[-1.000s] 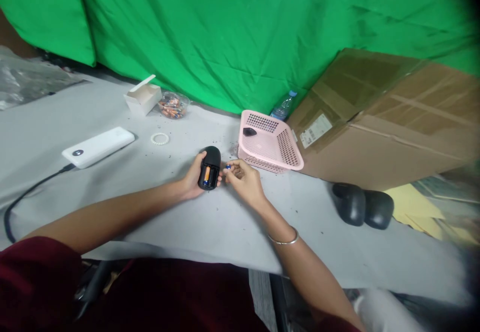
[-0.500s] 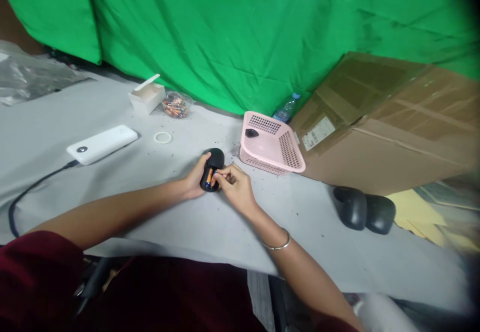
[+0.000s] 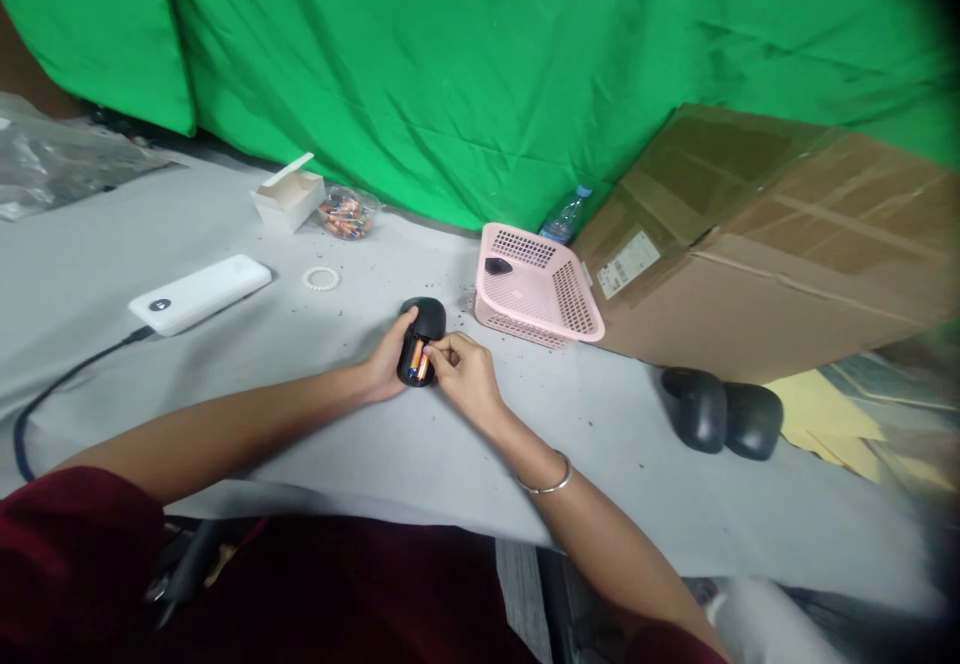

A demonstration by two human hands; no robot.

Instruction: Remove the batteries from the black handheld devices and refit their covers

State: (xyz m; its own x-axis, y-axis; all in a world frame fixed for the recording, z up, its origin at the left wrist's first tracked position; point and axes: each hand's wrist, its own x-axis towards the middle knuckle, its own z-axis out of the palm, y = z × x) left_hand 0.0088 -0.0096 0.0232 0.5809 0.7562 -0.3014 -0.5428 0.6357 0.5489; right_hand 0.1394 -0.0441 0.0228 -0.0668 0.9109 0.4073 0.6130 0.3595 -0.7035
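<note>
The shirt point(image 3: 360, 594) is maroon, deepening almost to black in the shade at 7 o'clock, where its details are too dark to make out. The left sleeve point(image 3: 82, 544), at 8 o'clock, catches more light and shows a redder, wine-like maroon, with soft folds and a loose hem that ends above the forearm. The right sleeve point(image 3: 656, 639), at 5 o'clock, is of the same maroon but darker, and the frame's edge cuts it off. The left forearm point(image 3: 247, 429) and right forearm point(image 3: 622, 554) are bare, as are the left hand point(image 3: 386, 359) and right hand point(image 3: 469, 379). A slim, shiny, silver-coloured bangle point(image 3: 551, 489) rings the right arm near the wrist, at 5 o'clock.
</note>
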